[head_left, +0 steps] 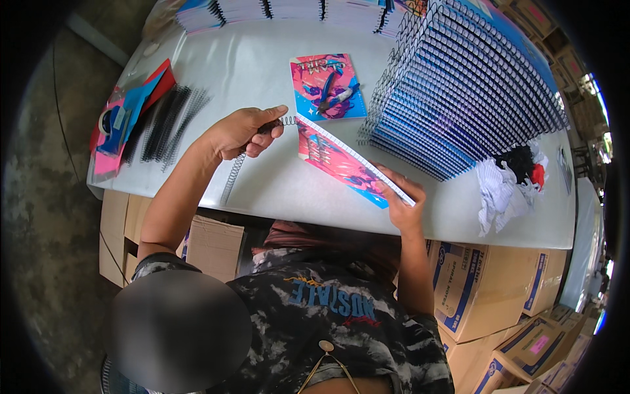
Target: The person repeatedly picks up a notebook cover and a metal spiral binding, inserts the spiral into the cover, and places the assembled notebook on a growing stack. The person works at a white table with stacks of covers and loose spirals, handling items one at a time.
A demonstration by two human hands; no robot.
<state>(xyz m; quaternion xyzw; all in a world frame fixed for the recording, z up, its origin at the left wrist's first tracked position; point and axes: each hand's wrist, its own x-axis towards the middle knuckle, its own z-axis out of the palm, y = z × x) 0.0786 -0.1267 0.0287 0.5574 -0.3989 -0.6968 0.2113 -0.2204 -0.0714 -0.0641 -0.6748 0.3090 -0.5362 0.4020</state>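
Observation:
My left hand (243, 134) is closed around a dark spiral binding coil (233, 178). One end of the coil reaches the upper left corner of a pink and blue notebook (338, 164), and the other end hangs down toward the table's front edge. My right hand (405, 200) grips that notebook by its lower right end, tilted with its white page edge upward. Whether the coil has entered the holes is too small to tell. Just beyond, a second pink and blue notebook (303, 85) lies flat, with blue-handled pliers (338, 98) resting on it.
A tall stack of spiral-bound notebooks (459, 92) rises at the right, beside crumpled paper scraps (499, 190). Loose dark coils (172, 121) lie at the left, near coloured sheets with a tape roll (115, 128). More notebooks (243, 10) line the table's far edge. Cardboard boxes (489, 289) stand below.

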